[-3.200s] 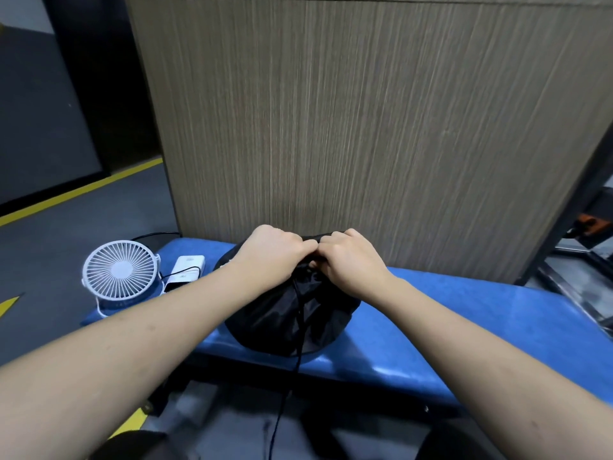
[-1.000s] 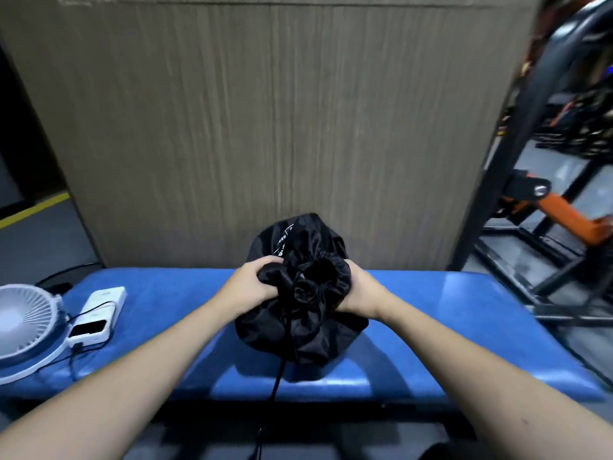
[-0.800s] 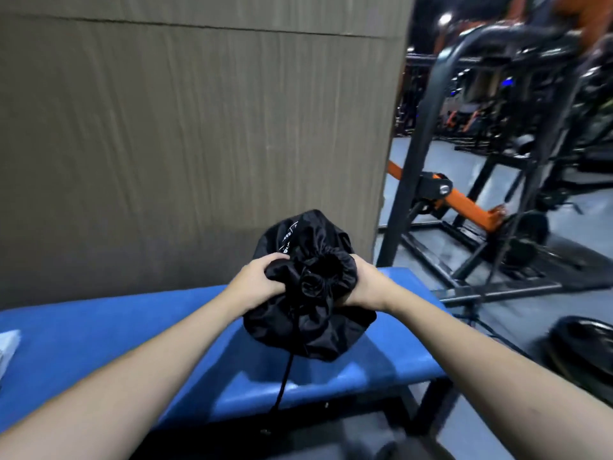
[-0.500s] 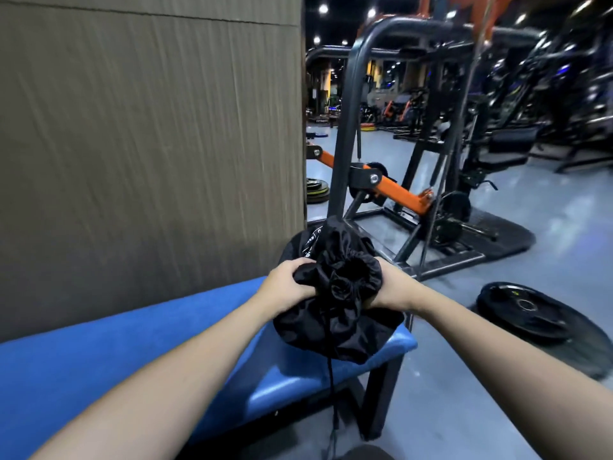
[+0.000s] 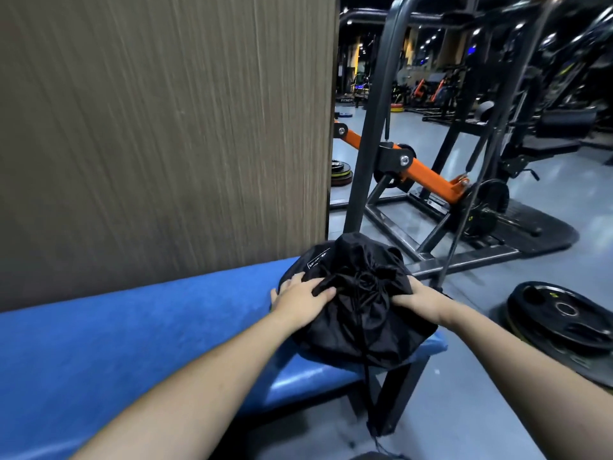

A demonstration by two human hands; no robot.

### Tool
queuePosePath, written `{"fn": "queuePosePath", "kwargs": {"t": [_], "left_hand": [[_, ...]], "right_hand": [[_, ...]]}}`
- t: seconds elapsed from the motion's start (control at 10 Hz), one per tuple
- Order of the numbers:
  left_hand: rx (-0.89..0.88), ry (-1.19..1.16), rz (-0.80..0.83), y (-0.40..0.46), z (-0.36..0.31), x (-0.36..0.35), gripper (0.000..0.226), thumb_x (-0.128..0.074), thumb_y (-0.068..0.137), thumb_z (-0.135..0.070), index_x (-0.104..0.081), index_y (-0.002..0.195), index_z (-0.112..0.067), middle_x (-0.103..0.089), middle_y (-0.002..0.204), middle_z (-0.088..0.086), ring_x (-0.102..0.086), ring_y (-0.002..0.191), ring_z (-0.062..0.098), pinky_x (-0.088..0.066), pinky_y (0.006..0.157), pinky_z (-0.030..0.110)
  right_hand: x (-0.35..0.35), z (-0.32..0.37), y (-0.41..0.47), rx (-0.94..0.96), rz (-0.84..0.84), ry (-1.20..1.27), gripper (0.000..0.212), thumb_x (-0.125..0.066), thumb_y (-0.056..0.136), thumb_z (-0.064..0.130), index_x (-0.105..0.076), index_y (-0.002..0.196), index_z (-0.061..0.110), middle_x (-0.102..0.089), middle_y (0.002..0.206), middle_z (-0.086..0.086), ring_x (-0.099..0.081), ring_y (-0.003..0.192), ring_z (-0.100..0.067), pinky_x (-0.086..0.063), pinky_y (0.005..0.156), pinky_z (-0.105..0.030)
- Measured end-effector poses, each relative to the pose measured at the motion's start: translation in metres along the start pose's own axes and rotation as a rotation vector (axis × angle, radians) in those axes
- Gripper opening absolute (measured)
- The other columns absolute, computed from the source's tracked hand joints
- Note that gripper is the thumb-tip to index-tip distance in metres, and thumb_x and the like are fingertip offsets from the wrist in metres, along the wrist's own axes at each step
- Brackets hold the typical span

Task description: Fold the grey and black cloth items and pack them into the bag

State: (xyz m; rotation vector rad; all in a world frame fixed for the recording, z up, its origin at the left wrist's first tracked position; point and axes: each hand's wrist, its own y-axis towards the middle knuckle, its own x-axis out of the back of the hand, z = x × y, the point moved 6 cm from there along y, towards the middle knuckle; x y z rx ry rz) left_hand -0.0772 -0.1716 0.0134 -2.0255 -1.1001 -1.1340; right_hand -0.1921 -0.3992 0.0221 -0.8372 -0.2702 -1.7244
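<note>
Head view: two bare forearms reach forward to a black drawstring bag (image 5: pixel 360 313) at the right end of a blue padded worktop (image 5: pixel 132 327).
Left hand (image 5: pixel 300 298): laid flat on the bag's left side, fingers straight and spread, pressing the fabric.
Right hand (image 5: pixel 419 300): on the bag's right side; fingertips are sunk in the folds, so whether it grips or only presses cannot be told.
Hands: apart, one on each flank of the bag.
Bag: sits on the worktop's end, slightly overhanging the near edge; mouth gathered shut into a pucker facing the camera; small white label on its upper left.
Drawstring (image 5: pixel 366 376): hangs from the pucker down past the worktop edge toward the floor.
Cloth items: not visible.
Worktop leg (image 5: pixel 396 393): dark metal, under the right end.
Weight plate (image 5: pixel 564 318): black, flat on the grey floor to the right.
Panel (image 5: pixel 166 127): brown wood-grain wall directly behind the worktop.
Machine frame (image 5: pixel 371 127): dark steel upright with an orange arm (image 5: pixel 428 177), beyond the bag.
Background: further gym equipment, dim and blurred.
</note>
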Motion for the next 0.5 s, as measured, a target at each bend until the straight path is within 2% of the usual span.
{"fn": "queuePosePath", "kwargs": {"t": [0.1, 0.2, 0.3, 0.4, 0.5], "left_hand": [[0.027, -0.053, -0.124, -0.001, -0.005, 0.022, 0.042, -0.036, 0.099, -0.057, -0.051, 0.137, -0.046, -0.029, 0.159, -0.007, -0.029, 0.143, 0.023, -0.020, 0.115, 0.048], [0.000, -0.071, -0.162, -0.010, -0.009, 0.034, 0.040, -0.039, 0.101, -0.049, -0.051, 0.137, -0.042, -0.032, 0.156, -0.007, -0.033, 0.140, 0.023, -0.024, 0.112, 0.044], [-0.074, -0.078, -0.086, -0.032, -0.006, 0.047, 0.041, -0.048, 0.097, -0.044, -0.052, 0.137, -0.033, -0.039, 0.148, -0.004, -0.039, 0.136, 0.023, -0.032, 0.112, 0.040], [-0.104, -0.067, -0.038, -0.058, 0.006, 0.065, 0.041, -0.051, 0.095, -0.042, -0.052, 0.135, -0.032, -0.044, 0.141, -0.002, -0.044, 0.133, 0.022, -0.035, 0.110, 0.040], [-0.119, -0.090, -0.063, -0.104, 0.033, 0.107, 0.040, -0.052, 0.094, -0.042, -0.052, 0.133, -0.032, -0.043, 0.141, -0.002, -0.046, 0.130, 0.019, -0.037, 0.109, 0.040]], "right_hand": [[0.006, -0.003, -0.003, -0.050, -0.108, 0.040, 0.018, -0.063, 0.089, 0.015, -0.064, 0.106, 0.020, -0.069, 0.114, -0.010, -0.066, 0.095, -0.020, -0.052, 0.085, -0.030], [0.007, -0.003, -0.009, -0.078, -0.186, -0.008, 0.034, -0.069, 0.078, 0.027, -0.063, 0.112, 0.024, -0.066, 0.113, -0.011, -0.066, 0.097, -0.026, -0.053, 0.090, -0.038], [0.006, -0.028, 0.002, -0.080, -0.209, -0.065, 0.070, -0.069, 0.054, 0.049, -0.058, 0.121, 0.032, -0.065, 0.114, -0.006, -0.066, 0.099, -0.026, -0.054, 0.091, -0.045], [0.009, -0.050, 0.012, -0.060, -0.242, -0.119, 0.081, -0.071, 0.050, 0.058, -0.054, 0.127, 0.036, -0.063, 0.121, -0.004, -0.064, 0.107, -0.025, -0.053, 0.093, -0.046], [0.014, -0.011, -0.031, -0.048, -0.386, -0.249, 0.090, -0.073, 0.060, 0.066, -0.044, 0.140, 0.038, -0.053, 0.138, -0.004, -0.054, 0.123, -0.028, -0.046, 0.101, -0.051]]}}
